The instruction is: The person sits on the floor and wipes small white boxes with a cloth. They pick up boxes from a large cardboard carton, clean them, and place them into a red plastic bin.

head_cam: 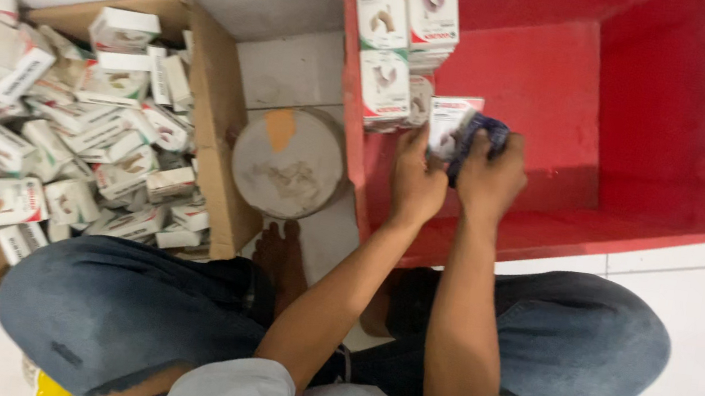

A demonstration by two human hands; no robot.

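Both my hands reach into a red plastic crate (652, 129). My left hand (417, 177) steadies a small white box (448, 122) at the crate's left side. My right hand (491, 175) grips a dark blue cloth (480, 135) pressed against that same box. Several more white boxes with red and green trim (400, 41) stand stacked against the crate's left wall, just above my hands.
A cardboard carton (210, 107) on the left holds a heap of similar white boxes (63, 124). A round grey disc (289, 162) lies on the tiled floor between carton and crate. My knees in blue jeans (121, 304) and a bare foot (281, 257) fill the foreground.
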